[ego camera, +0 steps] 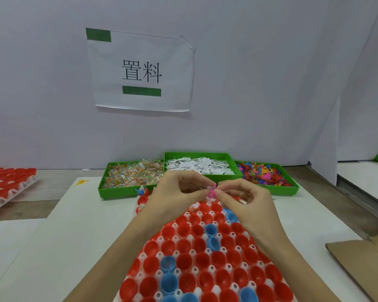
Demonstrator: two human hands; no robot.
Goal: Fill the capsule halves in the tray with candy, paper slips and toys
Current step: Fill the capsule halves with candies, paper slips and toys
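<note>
Head view: looking forward and down over a white worktop toward a pale wall.
Left hand (175, 192): raised above the far end of the tray, fingers curled, fingertips pinching a small pink toy (212, 191) together with the other hand.
Right hand (242, 199): mirrored opposite, thumb and forefinger curled and pinching the same pink toy from the right side.
Pink toy: held between both sets of fingertips, above the tray's far rows; shape too small to tell.
Capsule tray (144, 256): white, directly beneath and nearer than the fingers, wrists crossing over it.
Capsule halves (202, 259): mostly red, a few blue, open side up; a few far ones near the fingers holding wrapped pieces.
Candy bin (127, 177): green, beyond the left fingers, full of clear-wrapped sweets.
Paper slip bin (202, 165): green, just beyond the fingertips, centre.
Toy bin (268, 176): green, beyond the right fingers, many-coloured pieces.
Second tray (7, 184): red halves, well apart to the left.
Yellow toy (81, 182): loose on the worktop, left of the candy bin.
Cardboard (362, 260): flat piece, right of the right wrist.
Wall sign (141, 71): white sheet with printed characters and green tape, above the bins.
</note>
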